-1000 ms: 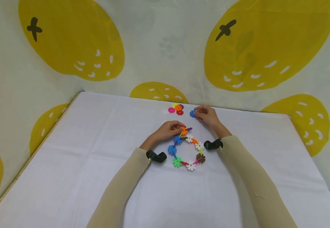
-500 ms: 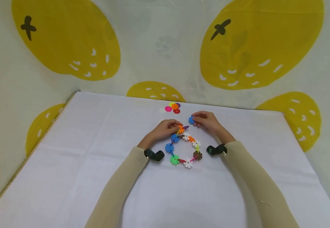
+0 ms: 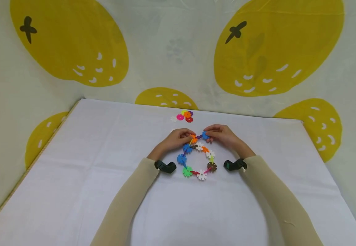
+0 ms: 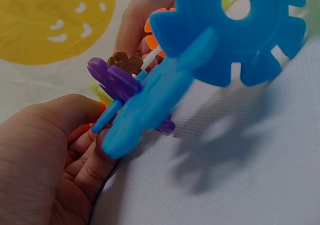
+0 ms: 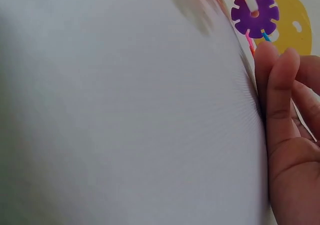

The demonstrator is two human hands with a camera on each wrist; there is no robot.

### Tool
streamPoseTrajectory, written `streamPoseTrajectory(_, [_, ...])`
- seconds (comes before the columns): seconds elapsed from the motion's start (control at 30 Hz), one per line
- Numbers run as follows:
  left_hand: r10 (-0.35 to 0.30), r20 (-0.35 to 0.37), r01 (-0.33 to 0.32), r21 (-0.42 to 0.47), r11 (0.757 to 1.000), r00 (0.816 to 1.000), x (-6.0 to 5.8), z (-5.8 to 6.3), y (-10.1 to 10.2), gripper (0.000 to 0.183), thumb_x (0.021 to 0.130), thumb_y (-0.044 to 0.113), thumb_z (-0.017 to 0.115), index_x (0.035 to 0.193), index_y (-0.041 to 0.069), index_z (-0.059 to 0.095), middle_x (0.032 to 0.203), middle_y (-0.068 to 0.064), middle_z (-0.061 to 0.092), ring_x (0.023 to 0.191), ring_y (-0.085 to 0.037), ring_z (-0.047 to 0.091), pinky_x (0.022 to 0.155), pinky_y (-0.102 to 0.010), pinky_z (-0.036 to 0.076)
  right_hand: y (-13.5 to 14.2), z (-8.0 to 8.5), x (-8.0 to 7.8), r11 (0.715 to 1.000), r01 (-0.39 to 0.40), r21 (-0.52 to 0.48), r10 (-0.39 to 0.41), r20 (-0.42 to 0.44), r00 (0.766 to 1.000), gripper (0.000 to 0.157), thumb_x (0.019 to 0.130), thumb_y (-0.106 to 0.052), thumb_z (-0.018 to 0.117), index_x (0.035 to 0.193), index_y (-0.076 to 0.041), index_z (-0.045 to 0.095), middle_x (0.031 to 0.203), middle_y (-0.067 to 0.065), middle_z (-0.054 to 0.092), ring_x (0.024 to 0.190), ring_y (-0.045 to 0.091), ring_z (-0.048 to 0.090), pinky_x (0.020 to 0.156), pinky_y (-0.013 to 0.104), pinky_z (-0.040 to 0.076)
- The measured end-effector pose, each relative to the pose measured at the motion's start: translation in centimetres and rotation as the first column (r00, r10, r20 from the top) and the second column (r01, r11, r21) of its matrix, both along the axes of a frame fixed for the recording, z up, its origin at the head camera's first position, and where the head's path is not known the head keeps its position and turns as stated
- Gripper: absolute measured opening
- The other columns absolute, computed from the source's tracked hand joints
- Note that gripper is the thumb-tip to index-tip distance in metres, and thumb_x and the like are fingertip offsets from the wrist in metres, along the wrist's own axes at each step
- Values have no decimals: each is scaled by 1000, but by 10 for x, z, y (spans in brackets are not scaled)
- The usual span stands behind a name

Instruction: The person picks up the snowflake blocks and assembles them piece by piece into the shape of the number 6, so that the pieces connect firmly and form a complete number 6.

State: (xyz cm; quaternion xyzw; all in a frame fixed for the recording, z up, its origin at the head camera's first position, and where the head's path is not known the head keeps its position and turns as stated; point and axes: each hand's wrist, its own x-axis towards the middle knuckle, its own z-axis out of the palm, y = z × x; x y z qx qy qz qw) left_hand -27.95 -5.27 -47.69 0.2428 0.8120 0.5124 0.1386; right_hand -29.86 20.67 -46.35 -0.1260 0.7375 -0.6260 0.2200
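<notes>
My left hand (image 3: 177, 139) pinches an orange notched plastic disc (image 3: 194, 139) at the far end of a chain of linked discs. From it a purple disc (image 3: 199, 137) sticks out to the right, seen face-on in the right wrist view. A blue disc (image 3: 205, 135) is pinched between the thumb and fingers of my right hand (image 3: 225, 136), its edge right at the purple one. The chain curves in a near-circle on the table, with green (image 3: 187, 171), white (image 3: 201, 175) and brown (image 3: 212, 166) discs among others. Blue discs (image 4: 272, 40) loom large in the left wrist view.
A small group of loose discs, with pink (image 3: 180, 117), red (image 3: 189, 120) and a white one (image 3: 173, 119), lies near the back edge of the white-covered table (image 3: 104, 153). Behind it hangs a curtain (image 3: 171, 68) printed with yellow fruit.
My right hand has brought the blue disc from near the back edge toward me, up to the purple disc. My left hand keeps its pinch on the orange disc.
</notes>
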Motion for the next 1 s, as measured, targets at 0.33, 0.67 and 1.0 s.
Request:
streamPoseTrajectory(0.33, [-27, -23, 27, -12, 1000, 999, 0, 1, 1, 27, 98, 16, 59, 122, 5, 65, 101, -8, 67, 83, -14, 59, 79, -22, 49, -4, 2, 3, 999, 24, 36, -26, 42, 999, 36, 95, -6, 62, 124, 15, 55, 88, 2, 71, 71, 11, 66, 73, 23, 55])
streamPoseTrajectory(0.67, [-8, 4, 8, 13, 1000, 1000, 0, 3, -2, 27, 97, 14, 61, 121, 3, 65, 103, -10, 68, 86, -15, 61, 80, -23, 50, -11, -1, 4, 998, 68, 12, -68, 30, 997, 35, 94, -3, 63, 122, 16, 57, 84, 0, 70, 68, 10, 65, 71, 22, 55])
streamPoseTrajectory(1.0, [8, 18, -9, 22, 1000, 1000, -2, 1, -3, 25, 97, 11, 61, 120, 2, 66, 101, -11, 68, 83, -17, 59, 76, -21, 50, -16, 1, 5, 998, 68, 7, -68, 53, 996, 33, 95, -3, 61, 122, 16, 56, 84, 1, 70, 66, 11, 63, 69, 21, 53])
